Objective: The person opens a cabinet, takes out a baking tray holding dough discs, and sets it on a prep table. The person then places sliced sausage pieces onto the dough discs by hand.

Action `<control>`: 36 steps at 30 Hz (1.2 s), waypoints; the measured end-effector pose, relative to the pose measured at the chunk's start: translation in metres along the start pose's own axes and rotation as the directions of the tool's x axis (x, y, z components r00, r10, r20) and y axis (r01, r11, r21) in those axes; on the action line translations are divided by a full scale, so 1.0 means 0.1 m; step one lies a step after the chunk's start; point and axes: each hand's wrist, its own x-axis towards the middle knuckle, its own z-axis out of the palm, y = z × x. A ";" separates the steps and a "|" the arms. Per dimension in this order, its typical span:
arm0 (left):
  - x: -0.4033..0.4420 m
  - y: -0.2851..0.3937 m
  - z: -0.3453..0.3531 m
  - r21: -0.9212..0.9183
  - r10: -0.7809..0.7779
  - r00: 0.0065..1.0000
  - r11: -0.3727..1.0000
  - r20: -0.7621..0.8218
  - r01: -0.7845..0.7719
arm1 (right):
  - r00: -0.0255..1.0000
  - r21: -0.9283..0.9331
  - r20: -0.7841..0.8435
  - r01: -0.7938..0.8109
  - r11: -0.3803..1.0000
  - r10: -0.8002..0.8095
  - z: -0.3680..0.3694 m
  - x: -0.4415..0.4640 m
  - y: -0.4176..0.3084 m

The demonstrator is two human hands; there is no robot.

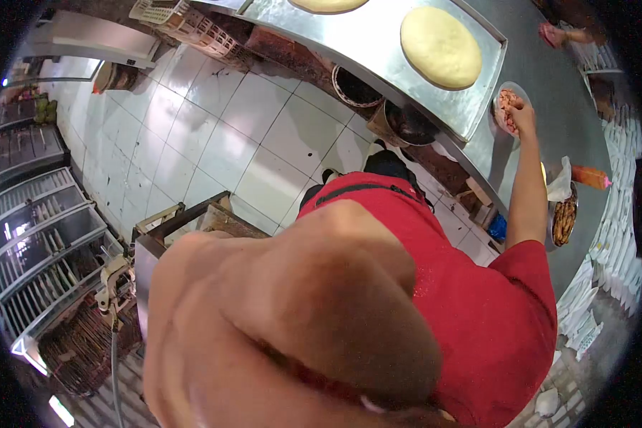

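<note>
My right hand reaches over a clear bowl on the grey worktop, its fingers closed together on pinkish-red chopped pieces that look like meat or sausage. My left hand is raised very close to the camera, large and blurred, with bent fingers. What it holds or touches, if anything, is hidden. Left of the bowl lies a metal tray bearing a round, flat piece of pale dough. A second dough round is cut off at the top edge.
Beside my right forearm are a dish of browned food strips, a plastic bag and an orange squeeze bottle. Another person's hand shows at the far worktop side. Below the worktop stand bins; racks stand left.
</note>
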 end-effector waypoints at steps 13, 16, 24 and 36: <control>-0.45 -0.65 -1.09 0.533 -0.129 0.879 0.752 -0.459 0.388 | 0.956 0.734 0.087 0.128 0.667 -0.279 -0.04 -0.02 -1.79; -1.25 -1.11 -1.45 0.195 -0.467 0.431 0.471 -0.772 0.860 | 0.908 0.691 0.133 0.202 0.694 -0.397 0.09 0.08 -2.21; -3.82 -2.22 -1.05 -0.584 -0.405 -0.426 0.476 -0.809 0.657 | 0.754 0.436 0.224 0.489 0.755 -0.617 0.41 0.15 -2.70; -4.72 -2.22 -0.89 -0.598 -0.530 -0.507 -0.001 -0.679 0.802 | 0.745 0.356 0.355 0.451 0.818 -0.565 0.58 0.26 -2.92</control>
